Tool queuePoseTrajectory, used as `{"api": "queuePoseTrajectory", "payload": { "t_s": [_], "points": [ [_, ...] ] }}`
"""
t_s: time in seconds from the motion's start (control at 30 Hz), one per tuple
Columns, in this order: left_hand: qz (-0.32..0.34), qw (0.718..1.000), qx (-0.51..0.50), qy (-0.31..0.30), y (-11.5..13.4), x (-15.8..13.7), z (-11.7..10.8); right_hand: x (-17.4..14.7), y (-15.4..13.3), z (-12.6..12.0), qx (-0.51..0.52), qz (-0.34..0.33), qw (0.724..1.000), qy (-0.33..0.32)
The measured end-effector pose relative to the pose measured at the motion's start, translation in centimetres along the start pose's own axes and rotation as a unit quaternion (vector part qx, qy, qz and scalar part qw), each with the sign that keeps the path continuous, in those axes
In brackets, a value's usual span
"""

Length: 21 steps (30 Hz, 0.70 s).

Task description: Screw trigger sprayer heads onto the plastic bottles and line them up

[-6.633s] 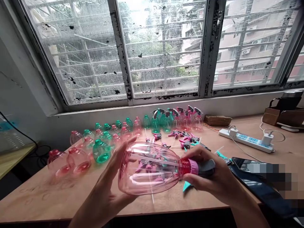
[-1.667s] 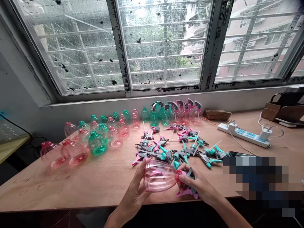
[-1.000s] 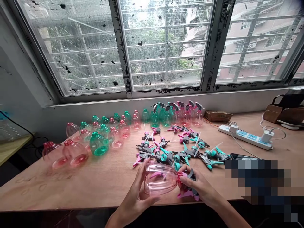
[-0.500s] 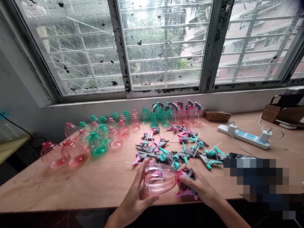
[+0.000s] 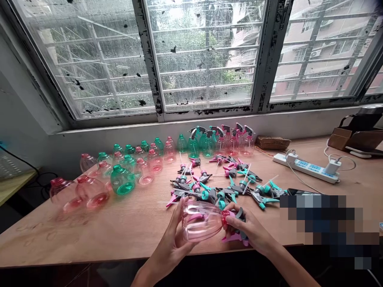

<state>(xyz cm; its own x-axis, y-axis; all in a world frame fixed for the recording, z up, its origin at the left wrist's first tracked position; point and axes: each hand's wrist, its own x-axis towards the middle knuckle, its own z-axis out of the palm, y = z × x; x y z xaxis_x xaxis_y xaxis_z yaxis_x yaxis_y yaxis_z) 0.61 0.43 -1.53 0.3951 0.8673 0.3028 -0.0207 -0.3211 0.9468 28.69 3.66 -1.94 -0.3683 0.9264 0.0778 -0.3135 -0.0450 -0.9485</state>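
Note:
A clear pink spray bottle [image 5: 202, 221] lies sideways above the table's front edge, its base to the left and its neck to the right. Wrapped round the base end is my left hand [image 5: 172, 239], closed on the bottle. At the neck, my right hand [image 5: 251, 227] pinches the pink collar of a grey and pink trigger sprayer [image 5: 240, 219], whose pink lever sticks out below. Sprayer and bottle neck meet; how tightly they are joined I cannot tell. Just beyond my hands lies a pile of loose trigger sprayers [image 5: 220, 195], some pink, some teal.
Several open pink and green bottles [image 5: 122, 179] stand on the left of the wooden table [image 5: 119, 231]. Bottles with sprayers fitted [image 5: 221, 141] stand along the wall. To the right are a white power strip [image 5: 305, 167] with cables, a brown packet [image 5: 273, 142] and a brown case [image 5: 353, 137].
The whole view has shifted slightly. Both hands keep their hold on the bottle and sprayer, and my right fingers have changed position only a little at the collar.

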Motion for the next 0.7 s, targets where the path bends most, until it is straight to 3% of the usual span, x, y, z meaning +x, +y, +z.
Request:
{"api": "queuePoseTrajectory", "payload": {
  "t_s": [0.33, 0.43, 0.6, 0.7],
  "points": [
    [0.001, 0.987, 0.157, 0.045, 1.1, -0.1, 0.8, -0.1, -0.1, 0.1, 0.014, 0.002, 1.000, -0.010],
    [0.026, 0.960, 0.273, 0.049, 1.6, 0.0, 0.3, -0.2, -0.4, 0.2, 0.019, 0.002, 1.000, -0.011],
    [0.106, 0.891, 0.437, 0.058, 1.9, 0.4, -1.2, -0.3, -0.7, 0.5, 0.022, 0.012, 0.999, -0.020],
    [0.071, 0.915, 0.392, 0.055, 2.1, 0.6, -1.4, -0.3, -0.8, 0.3, 0.006, 0.012, 1.000, -0.017]
  ]
}}
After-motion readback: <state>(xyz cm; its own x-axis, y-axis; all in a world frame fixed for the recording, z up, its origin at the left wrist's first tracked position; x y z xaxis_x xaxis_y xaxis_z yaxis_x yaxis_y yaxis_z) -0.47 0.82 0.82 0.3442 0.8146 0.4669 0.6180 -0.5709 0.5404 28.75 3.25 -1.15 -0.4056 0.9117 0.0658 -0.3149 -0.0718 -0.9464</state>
